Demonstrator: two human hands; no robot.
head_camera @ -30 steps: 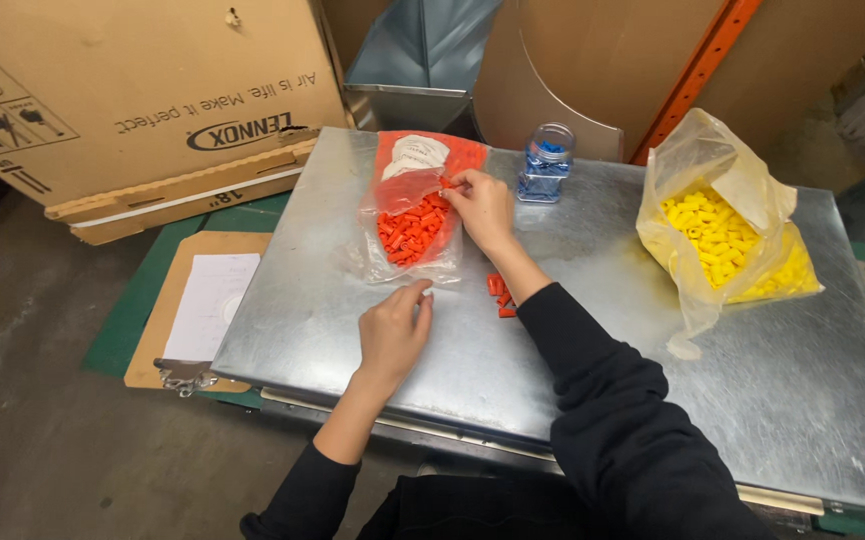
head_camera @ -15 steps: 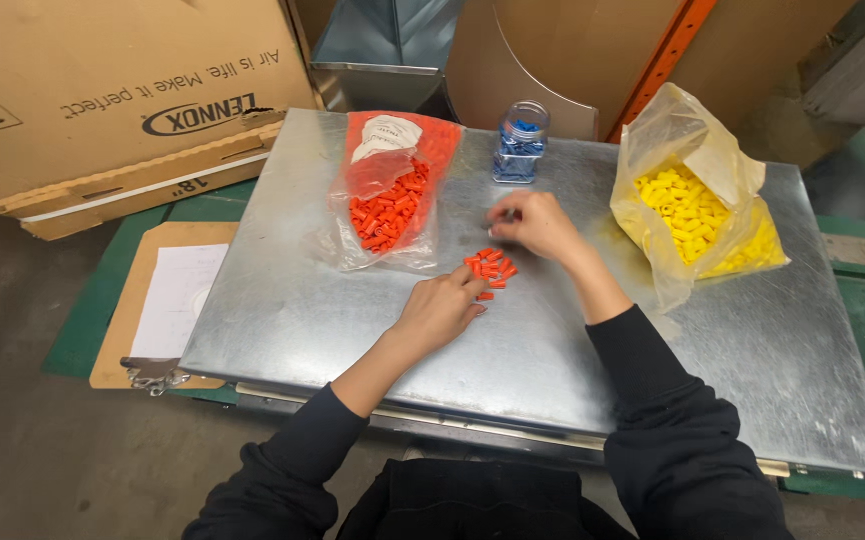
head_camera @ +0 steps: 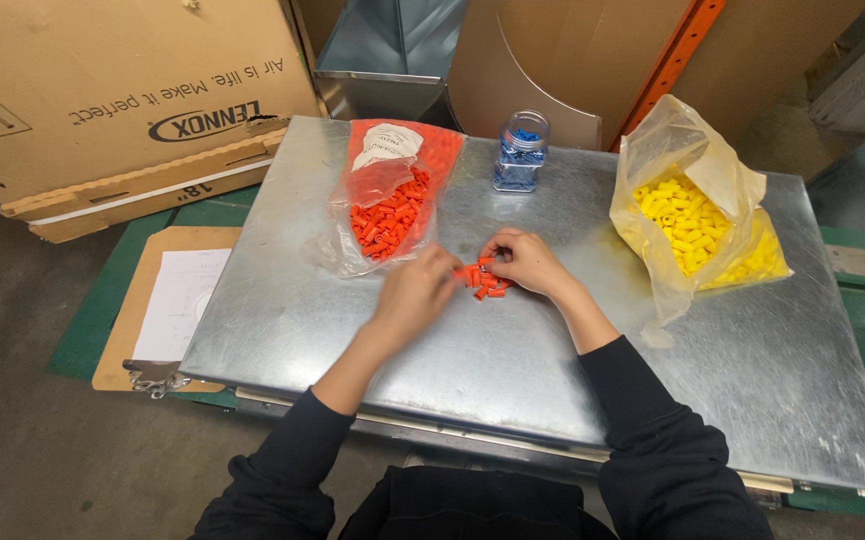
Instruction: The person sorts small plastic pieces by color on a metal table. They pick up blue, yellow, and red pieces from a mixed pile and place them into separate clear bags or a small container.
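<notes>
1. Work surface: a metal table top [head_camera: 553, 380] seen from above. Both hands meet near its middle over a small pile of orange caps [head_camera: 483, 278].
2. Left hand [head_camera: 415, 292]: rests on the sheet just left of the pile, fingers curled toward it and touching or nearly touching the nearest caps. Whether a cap is pinched between the fingers cannot be told from this view.
3. Right hand [head_camera: 525, 262]: cupped over the right side of the pile, fingertips among the caps in a narrow, gathering grip. A single held cap cannot be made out.
4. Source of the caps: a clear bag of orange caps [head_camera: 389, 205] lies open just beyond the left hand, with most of its contents inside.
5. Progress, as a judgement: only a small share of the orange caps lies loose on the sheet and the bag remains largely full, so the handling appears to be at an early stage.
6. Other items: a bag of yellow caps [head_camera: 698, 220] stands well to the right, a jar of blue caps [head_camera: 521, 152] sits at the far edge, and a clipboard with paper [head_camera: 168, 305] lies beside the table on the left. None is touched.
</notes>
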